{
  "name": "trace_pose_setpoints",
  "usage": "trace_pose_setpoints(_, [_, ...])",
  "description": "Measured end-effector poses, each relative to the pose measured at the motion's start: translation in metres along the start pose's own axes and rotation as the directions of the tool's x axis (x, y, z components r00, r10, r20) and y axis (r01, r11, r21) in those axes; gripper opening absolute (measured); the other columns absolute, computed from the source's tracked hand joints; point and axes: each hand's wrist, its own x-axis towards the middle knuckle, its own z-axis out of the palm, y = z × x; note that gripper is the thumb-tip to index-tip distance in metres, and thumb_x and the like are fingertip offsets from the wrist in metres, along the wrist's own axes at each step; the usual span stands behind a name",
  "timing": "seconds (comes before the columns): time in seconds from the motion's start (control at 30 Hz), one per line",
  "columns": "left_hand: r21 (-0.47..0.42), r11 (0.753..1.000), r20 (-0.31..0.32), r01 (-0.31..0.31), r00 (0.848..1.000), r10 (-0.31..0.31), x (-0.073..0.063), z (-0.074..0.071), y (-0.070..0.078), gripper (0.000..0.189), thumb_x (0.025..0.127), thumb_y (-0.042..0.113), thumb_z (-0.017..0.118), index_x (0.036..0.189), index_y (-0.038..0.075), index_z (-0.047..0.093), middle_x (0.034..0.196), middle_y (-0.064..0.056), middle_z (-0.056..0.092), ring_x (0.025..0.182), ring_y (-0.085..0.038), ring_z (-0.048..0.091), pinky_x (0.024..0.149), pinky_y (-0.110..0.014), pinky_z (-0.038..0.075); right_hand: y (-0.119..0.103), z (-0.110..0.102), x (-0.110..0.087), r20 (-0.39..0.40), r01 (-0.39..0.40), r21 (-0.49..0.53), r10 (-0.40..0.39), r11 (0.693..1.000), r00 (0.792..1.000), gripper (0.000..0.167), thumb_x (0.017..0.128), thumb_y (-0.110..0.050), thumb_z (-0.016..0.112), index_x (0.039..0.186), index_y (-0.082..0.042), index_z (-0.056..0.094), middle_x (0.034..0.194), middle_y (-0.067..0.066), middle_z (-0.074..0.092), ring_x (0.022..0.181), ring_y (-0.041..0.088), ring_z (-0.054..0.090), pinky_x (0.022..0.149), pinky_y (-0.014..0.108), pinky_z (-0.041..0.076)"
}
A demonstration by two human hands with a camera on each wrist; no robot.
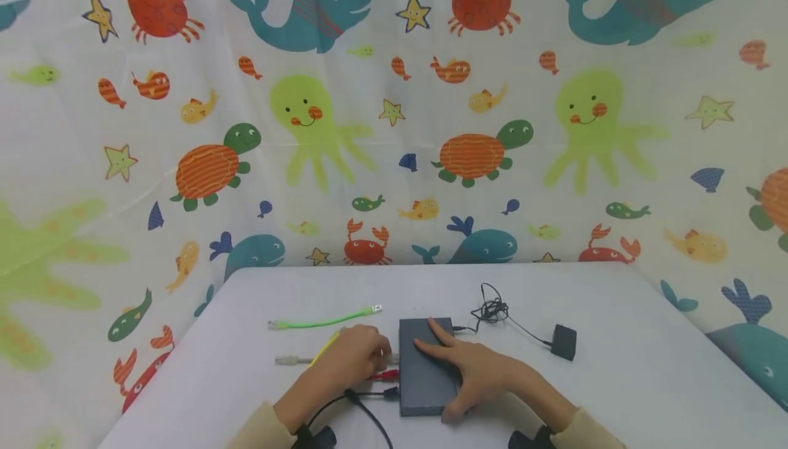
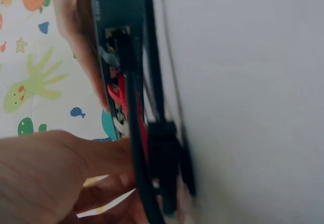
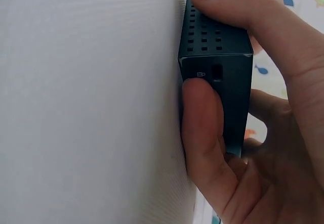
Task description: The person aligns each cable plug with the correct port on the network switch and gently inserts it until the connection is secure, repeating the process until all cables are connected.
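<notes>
A dark network switch [image 1: 414, 394] lies on the white table, its port side facing left. My right hand [image 1: 480, 367] grips it, some fingers spread over the top; in the right wrist view, digits press its vented side and the side with a lock slot. My left hand [image 1: 360, 353] is at the ports, fingers curled around the yellow network cable [image 1: 326, 348]; its plug is hidden. A grey network cable [image 1: 295, 361] runs under that hand to the switch. A red cable [image 2: 117, 90] and a black cable [image 1: 389, 393] are plugged in beside it.
A loose green network cable [image 1: 332, 321] lies behind my left hand. At the right, a black power adapter [image 1: 563, 341] has a bundled cord [image 1: 492, 310] leading to the switch. A patterned curtain [image 1: 394, 196] hangs behind the table [image 1: 646, 380].
</notes>
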Motion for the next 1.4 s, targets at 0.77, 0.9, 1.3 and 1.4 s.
trace_pose_setpoints(0.77, [-0.022, 1.000, -0.001, -0.008, 1.000, 0.008, -0.0021, 0.0028, 0.0024, 0.011, 0.084, 0.021, 0.074, 0.094, 0.019, 0.075, 0.082, 0.013, 0.067, 0.077, -0.003, 0.055, 0.074, -0.027, 0.052, 0.0011, 0.0038, -0.0047, -0.021, 0.016, -0.004, -0.016, 1.000, 1.000, 0.105, 0.064, -0.061, 0.079, 0.151, -0.044, 0.023, 0.165, 0.000, -0.005, 0.144, 0.034, 0.030, 0.106, 0.056, 0.038])
trace_pose_setpoints(0.9, [-0.026, 1.000, 0.000, 0.004, 1.000, -0.004, -0.0022, 0.0036, 0.0025, 0.010, 0.084, 0.021, 0.074, 0.094, 0.020, 0.075, 0.081, 0.014, 0.066, 0.076, -0.003, 0.054, 0.073, -0.026, 0.051, 0.0022, 0.0042, -0.0042, -0.014, 0.017, -0.003, -0.017, 1.000, 1.000, 0.105, 0.064, -0.061, 0.079, 0.151, -0.043, 0.022, 0.165, 0.000, -0.006, 0.144, 0.034, 0.030, 0.106, 0.057, 0.037])
trace_pose_setpoints(1.3, [-0.015, 1.000, -0.022, -0.026, 0.999, 0.026, -0.0045, 0.0039, 0.0037, 0.009, 0.083, 0.022, 0.074, 0.092, 0.020, 0.075, 0.078, 0.014, 0.065, 0.073, -0.002, 0.053, 0.070, -0.024, 0.050, -0.0008, 0.0037, -0.0061, -0.008, 0.008, 0.003, -0.008, 1.000, 1.000, 0.105, 0.064, -0.059, 0.080, 0.151, -0.042, 0.023, 0.165, 0.001, -0.004, 0.142, 0.034, 0.034, 0.105, 0.056, 0.039])
trace_pose_setpoints(1.4, [-0.020, 1.000, -0.022, -0.002, 1.000, 0.002, -0.0049, 0.0025, 0.0031, 0.011, 0.083, 0.023, 0.075, 0.094, 0.020, 0.075, 0.080, 0.014, 0.066, 0.073, -0.003, 0.053, 0.069, -0.024, 0.049, -0.0016, 0.0028, -0.0061, -0.013, 0.014, 0.004, -0.014, 1.000, 1.000, 0.105, 0.064, -0.058, 0.080, 0.151, -0.041, 0.024, 0.165, 0.002, -0.004, 0.142, 0.035, 0.032, 0.105, 0.057, 0.038])
